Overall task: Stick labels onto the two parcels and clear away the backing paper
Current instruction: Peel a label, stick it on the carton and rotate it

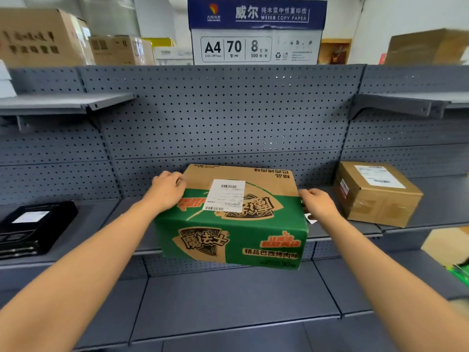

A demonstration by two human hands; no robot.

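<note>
A green and brown printed parcel (236,232) sits on the grey shelf (337,229), its front overhanging the edge. A white label (225,195) is stuck on its top. My left hand (166,189) grips the parcel's left top edge. My right hand (317,203) presses against its right side. Below my right hand a small white scrap (311,219), perhaps backing paper, shows on the shelf. A plain brown parcel (378,199) stands to the right with a white label (379,176) on its top.
A black label printer (33,228) sits at the left of the shelf. Grey pegboard (228,118) backs the shelf. Small brackets and ledges stick out at upper left and right. Boxes, including a copy-paper carton (256,31), stand on top. A lower shelf (228,301) lies below.
</note>
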